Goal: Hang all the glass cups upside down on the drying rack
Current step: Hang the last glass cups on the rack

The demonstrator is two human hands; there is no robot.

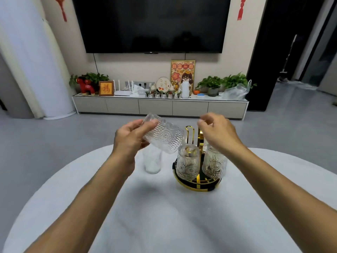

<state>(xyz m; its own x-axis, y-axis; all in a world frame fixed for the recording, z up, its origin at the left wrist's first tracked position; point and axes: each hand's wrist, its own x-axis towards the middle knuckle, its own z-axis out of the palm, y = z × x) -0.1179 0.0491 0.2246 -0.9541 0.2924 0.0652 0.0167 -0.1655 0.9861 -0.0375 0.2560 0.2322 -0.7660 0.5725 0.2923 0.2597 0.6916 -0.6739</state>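
Observation:
My left hand (128, 137) grips a ribbed glass cup (164, 136), tilted on its side above the table, its mouth toward the rack. A gold drying rack (197, 185) with a round black base stands right of centre. Two ribbed cups hang upside down on it: one at the front left (187, 164), one at the front right (214, 164). A bare gold loop (189, 129) sticks up at the back. My right hand (218, 132) hovers over the rack's right side, fingers loosely curled, holding nothing. Another cup (152, 161) stands upright on the table under the held one.
The round white table (164, 216) fills the lower view. Beyond it lies grey floor, then a low TV cabinet (160, 106) with plants and ornaments under a wall-mounted TV.

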